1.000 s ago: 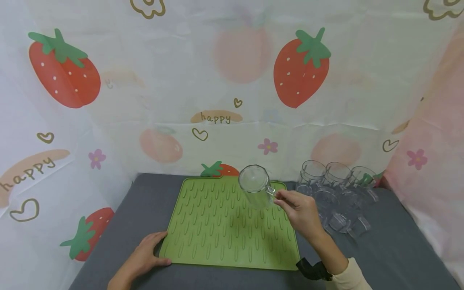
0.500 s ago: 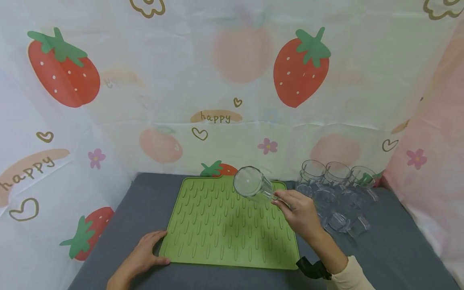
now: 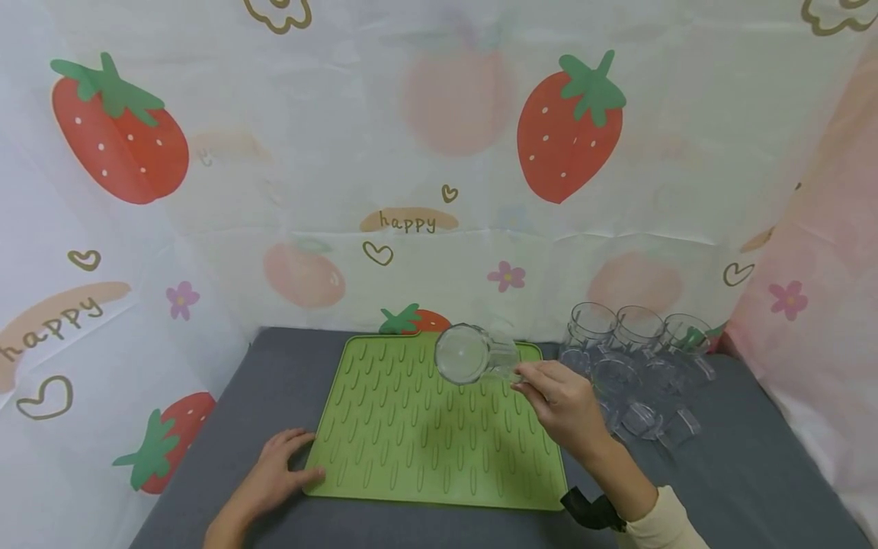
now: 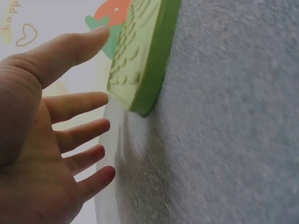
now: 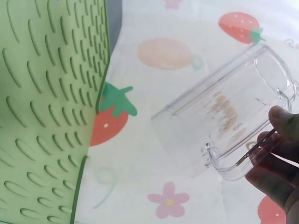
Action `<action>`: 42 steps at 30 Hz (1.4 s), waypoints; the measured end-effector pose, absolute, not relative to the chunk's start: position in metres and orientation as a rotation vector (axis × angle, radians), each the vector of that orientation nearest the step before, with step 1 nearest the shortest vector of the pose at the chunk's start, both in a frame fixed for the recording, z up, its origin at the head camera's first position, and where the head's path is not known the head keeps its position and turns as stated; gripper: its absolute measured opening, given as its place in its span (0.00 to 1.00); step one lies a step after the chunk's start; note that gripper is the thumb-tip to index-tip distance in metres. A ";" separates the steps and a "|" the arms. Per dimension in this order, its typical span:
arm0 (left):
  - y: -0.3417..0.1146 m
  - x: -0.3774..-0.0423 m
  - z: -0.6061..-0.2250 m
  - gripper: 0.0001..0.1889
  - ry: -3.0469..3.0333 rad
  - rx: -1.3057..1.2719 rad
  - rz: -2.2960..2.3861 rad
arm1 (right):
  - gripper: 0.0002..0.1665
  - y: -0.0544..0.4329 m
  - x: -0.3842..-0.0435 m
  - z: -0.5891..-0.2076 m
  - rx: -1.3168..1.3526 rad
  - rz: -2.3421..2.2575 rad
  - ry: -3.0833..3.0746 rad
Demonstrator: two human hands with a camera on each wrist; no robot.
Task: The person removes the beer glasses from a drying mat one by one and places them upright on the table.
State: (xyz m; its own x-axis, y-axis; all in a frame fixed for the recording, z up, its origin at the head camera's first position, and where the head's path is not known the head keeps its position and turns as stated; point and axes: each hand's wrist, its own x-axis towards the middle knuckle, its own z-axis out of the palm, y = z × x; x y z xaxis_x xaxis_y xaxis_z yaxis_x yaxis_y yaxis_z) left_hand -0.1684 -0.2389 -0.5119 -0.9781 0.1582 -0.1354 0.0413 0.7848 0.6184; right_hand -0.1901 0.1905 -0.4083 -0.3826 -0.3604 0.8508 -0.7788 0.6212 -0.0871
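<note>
A clear mug [image 3: 461,355] is tilted nearly onto its side above the far right part of the green ribbed mat [image 3: 425,450]. My right hand [image 3: 564,400] pinches its handle between thumb and fingers. In the right wrist view the transparent mug [image 5: 205,121] hangs apart from the mat, the right hand [image 5: 280,158] at its handle. At the mat's near left corner is my left hand [image 3: 273,474], fingers spread and relaxed. The left wrist view shows that hand's thumb [image 4: 74,51] overlapping the mat edge [image 4: 152,70].
Several more clear mugs [image 3: 638,328] stand grouped on the grey cloth [image 3: 754,457] to the right. Behind the table hangs a strawberry-print curtain [image 3: 329,152], close to the mat's far edge. A black strap [image 3: 591,509] is around the right wrist.
The mug has tipped further over, its round end swinging left and a little down. My right hand has barely moved. The left thumb has shifted slightly up from the mat's front corner.
</note>
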 end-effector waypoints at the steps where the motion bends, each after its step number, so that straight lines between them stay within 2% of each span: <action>1: -0.238 -0.170 -0.511 0.35 2.799 0.156 0.986 | 0.22 0.190 -0.190 -0.408 0.904 0.613 -1.980; 7: -0.227 -0.180 -0.487 0.30 2.682 0.164 1.232 | 0.23 0.189 -0.190 -0.406 0.928 0.575 -1.951; 10: -0.222 -0.187 -0.476 0.29 2.628 0.161 1.290 | 0.10 0.189 -0.190 -0.406 0.925 0.558 -1.964; 11: -0.220 -0.189 -0.473 0.29 2.618 0.154 1.298 | 0.12 0.189 -0.189 -0.406 0.924 0.549 -1.969; 14: -0.215 -0.194 -0.466 0.30 2.595 0.137 1.328 | 0.28 0.188 -0.189 -0.406 0.924 0.535 -1.981; 26: -0.180 -0.207 -0.452 0.30 2.389 0.283 1.584 | 0.26 0.184 -0.188 -0.402 0.966 0.503 -1.929; 35: -0.148 -0.225 -0.450 0.31 2.154 0.185 1.795 | 0.24 0.181 -0.189 -0.407 0.999 0.508 -1.913; 42: -0.135 -0.238 -0.444 0.34 2.033 0.217 1.856 | 0.21 0.178 -0.189 -0.407 1.036 0.508 -1.887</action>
